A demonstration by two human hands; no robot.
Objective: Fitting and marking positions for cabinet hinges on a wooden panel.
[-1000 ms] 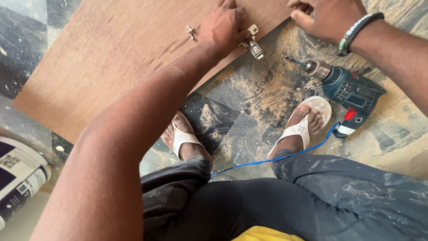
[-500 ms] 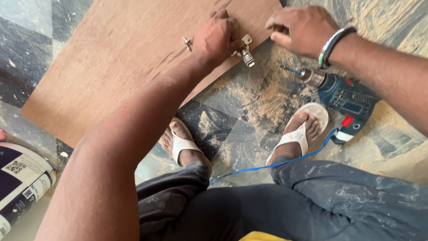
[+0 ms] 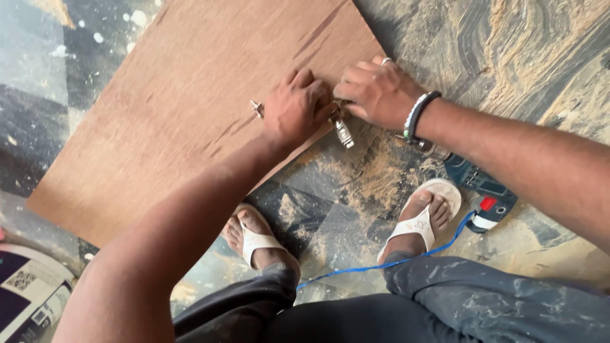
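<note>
A small metal hinge (image 3: 340,127) sits at the near right edge of a brown plywood sheet (image 3: 190,108) lying on the dusty floor (image 3: 508,57). The left hand (image 3: 295,111) presses down beside it, its grip curled; the right hand (image 3: 375,89) pinches the hinge. It looks light, rigid and slippery, best taken by its flat leaves.

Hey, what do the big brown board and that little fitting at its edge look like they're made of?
The board looks like plywood: matte brown face with long grain streaks. The small fitting under the left hand and right hand looks like metal, silvery and shiny; its exact kind is unclear.
</note>
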